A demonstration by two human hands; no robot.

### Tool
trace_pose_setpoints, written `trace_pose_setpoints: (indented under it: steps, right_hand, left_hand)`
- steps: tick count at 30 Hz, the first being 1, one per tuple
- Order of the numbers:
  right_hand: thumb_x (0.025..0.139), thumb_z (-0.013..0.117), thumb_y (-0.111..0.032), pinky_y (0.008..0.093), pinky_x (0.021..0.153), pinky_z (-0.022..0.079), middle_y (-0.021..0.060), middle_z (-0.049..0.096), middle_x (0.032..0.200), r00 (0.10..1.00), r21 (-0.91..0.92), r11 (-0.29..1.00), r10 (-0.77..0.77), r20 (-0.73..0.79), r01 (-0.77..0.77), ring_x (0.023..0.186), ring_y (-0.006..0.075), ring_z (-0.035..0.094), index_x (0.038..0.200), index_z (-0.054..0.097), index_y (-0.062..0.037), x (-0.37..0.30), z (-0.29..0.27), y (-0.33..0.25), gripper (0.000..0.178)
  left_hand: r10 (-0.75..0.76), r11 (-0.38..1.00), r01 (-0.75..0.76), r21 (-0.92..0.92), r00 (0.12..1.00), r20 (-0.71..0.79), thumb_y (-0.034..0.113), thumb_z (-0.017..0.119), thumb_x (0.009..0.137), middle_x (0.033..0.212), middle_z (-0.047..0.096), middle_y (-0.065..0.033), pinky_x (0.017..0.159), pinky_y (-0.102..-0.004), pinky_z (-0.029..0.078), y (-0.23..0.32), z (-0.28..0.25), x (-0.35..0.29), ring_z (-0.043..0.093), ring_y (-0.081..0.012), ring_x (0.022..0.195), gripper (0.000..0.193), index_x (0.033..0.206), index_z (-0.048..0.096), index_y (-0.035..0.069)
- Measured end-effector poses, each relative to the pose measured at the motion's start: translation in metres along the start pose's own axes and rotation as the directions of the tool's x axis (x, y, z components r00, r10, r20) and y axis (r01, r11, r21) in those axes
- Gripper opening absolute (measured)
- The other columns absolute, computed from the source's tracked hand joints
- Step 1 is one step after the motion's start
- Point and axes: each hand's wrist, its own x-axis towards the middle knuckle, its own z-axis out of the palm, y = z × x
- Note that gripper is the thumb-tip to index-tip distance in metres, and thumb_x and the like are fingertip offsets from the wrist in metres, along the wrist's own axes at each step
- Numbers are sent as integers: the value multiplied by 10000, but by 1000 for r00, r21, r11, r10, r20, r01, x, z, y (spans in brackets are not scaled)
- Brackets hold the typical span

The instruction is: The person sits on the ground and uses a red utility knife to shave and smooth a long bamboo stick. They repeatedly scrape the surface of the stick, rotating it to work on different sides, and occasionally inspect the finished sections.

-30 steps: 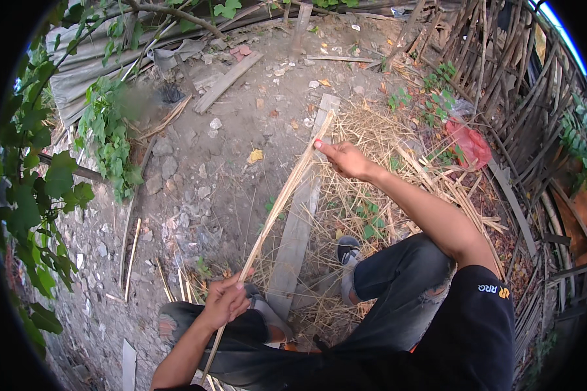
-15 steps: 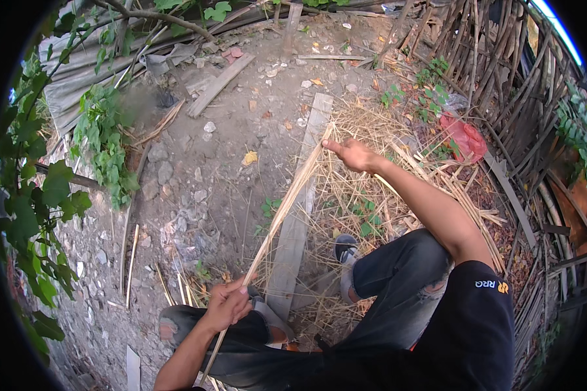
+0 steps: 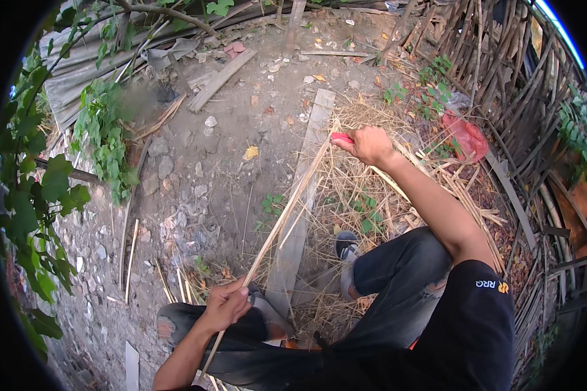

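The left hand (image 3: 225, 306) grips a strip (image 3: 285, 216) — long, slender; straw-coloured.

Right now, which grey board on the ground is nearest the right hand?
The long central plank, crossed in view by the held strip. Others, like the shorter board upper left and the narrow board by the stick fence, lie farther off.

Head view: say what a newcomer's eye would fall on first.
Probably the long, slender, straw-coloured strip slanting across the centre, gripped low down by the left hand. At its upper end, the right hand holds a small red object. Farther right lies a crumpled, translucent red plastic bag.
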Motion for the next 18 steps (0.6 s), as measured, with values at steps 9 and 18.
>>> trace_pose_setpoints:
  steps: [9, 18]
  right_hand:
    - [992, 443, -677, 353, 421, 367, 41, 456, 521, 915, 706, 599, 124, 385, -378, 403, 177, 414, 640, 491, -104, 11, 19, 22, 674]
    - [995, 433, -677, 272, 332, 148, -59, 252, 478, 741, 722, -202, -322, 589, -662, 363, 83, 215, 636, 344, -179, 6, 26, 23, 620]
  left_hand:
    - [-4, 998, 6, -69, 999, 37, 109, 414, 1091, 564, 333, 39, 452, -238, 327, 2, -1, 5, 328, -62, 443, 422, 1504, 451, 33]
    - [-9, 993, 16, -120, 998, 60, 92, 420, 1082, 569, 321, 45, 443, -241, 316, 2, -4, 3, 327, -59, 440, 435, 1513, 441, 31]
